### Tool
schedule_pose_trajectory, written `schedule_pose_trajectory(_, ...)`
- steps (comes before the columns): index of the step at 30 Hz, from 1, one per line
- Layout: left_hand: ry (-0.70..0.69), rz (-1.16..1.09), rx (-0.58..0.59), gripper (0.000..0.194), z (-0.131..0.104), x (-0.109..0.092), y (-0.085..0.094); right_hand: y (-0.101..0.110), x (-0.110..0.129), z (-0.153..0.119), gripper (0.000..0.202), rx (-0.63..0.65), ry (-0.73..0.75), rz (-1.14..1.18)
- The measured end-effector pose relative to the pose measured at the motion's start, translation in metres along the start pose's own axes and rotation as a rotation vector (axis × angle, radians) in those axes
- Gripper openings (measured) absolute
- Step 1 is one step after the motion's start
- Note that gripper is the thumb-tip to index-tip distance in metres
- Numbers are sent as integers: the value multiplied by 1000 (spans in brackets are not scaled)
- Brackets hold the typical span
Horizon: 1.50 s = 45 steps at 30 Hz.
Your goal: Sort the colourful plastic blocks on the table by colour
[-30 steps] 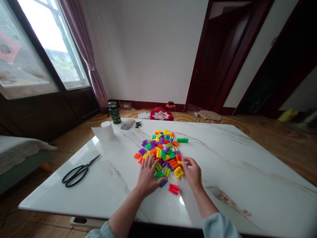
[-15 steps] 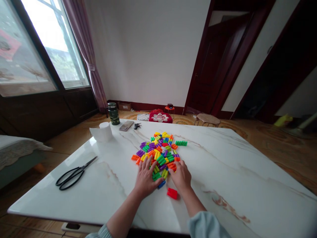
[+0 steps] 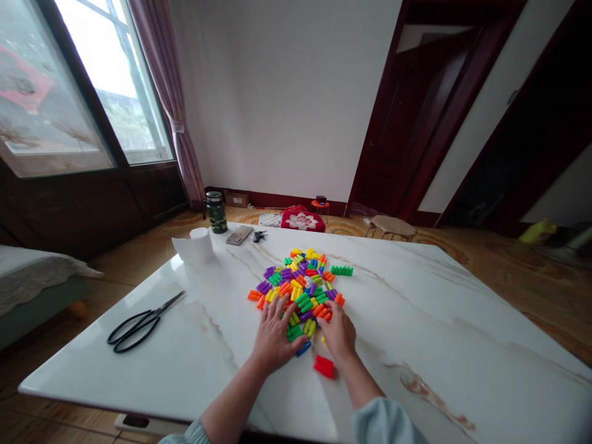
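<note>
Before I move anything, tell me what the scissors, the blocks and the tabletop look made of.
Scissors: probably metal, satin grey blades, black coated-looking handles.
Blocks: likely glossy plastic, with bright even colour and small highlights.
Tabletop: polished, veined and reflective; marble or an imitation, unclear which.

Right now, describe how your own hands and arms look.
My left hand and right hand are bare, with no gloves, rings or watch that I can see. My left sleeve and right sleeve are pale grey-blue, ending short of the hands; the left one looks gathered at its end.
</note>
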<state>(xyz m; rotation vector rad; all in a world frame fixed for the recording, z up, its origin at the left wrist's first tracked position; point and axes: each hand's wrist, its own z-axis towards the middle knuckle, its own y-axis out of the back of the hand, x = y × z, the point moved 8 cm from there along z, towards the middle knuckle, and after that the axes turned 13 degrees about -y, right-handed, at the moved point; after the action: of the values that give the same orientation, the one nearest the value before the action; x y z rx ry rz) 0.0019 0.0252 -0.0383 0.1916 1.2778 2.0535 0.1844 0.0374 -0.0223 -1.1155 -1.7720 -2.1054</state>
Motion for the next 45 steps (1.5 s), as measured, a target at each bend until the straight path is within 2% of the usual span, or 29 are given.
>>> schedule_pose_trajectory(4,-15,-5,-12,70,-1,-1,0,7,-8,8,26,17,73,315)
schedule_pose_trajectory(7,-19,-5,-15,69,-1,-1,0,24,-28,31,31,-22,57,449)
schedule_pose_trajectory(11,-2,-4,-7,68,0,0,1,55,-61,75,31,-215,17,339)
schedule_pose_trajectory(13,4,-4,4,68,1,-1,0,60,-72,95,26,-233,9,275)
schedule_pose_trajectory(16,1,1,7,68,0,-1,-1,56,-79,118,18,-229,4,214)
schedule_pose_trajectory(19,-3,15,4,71,-1,-1,-2,47,-75,136,17,-251,-19,172)
schedule_pose_trajectory(23,10,35,20,71,-1,1,-3,24,-56,156,17,-244,-12,170)
schedule_pose_trajectory(28,-2,53,30,71,0,-1,0,-7,-28,168,19,-118,141,229)
schedule_pose_trajectory(30,3,55,34,71,0,-2,1,-8,-29,169,22,-100,180,250)
schedule_pose_trajectory(36,17,48,47,70,-1,-1,0,9,-47,176,32,-169,170,281)
schedule_pose_trajectory(45,11,33,49,75,-1,0,-2,-2,-42,182,26,-205,112,296)
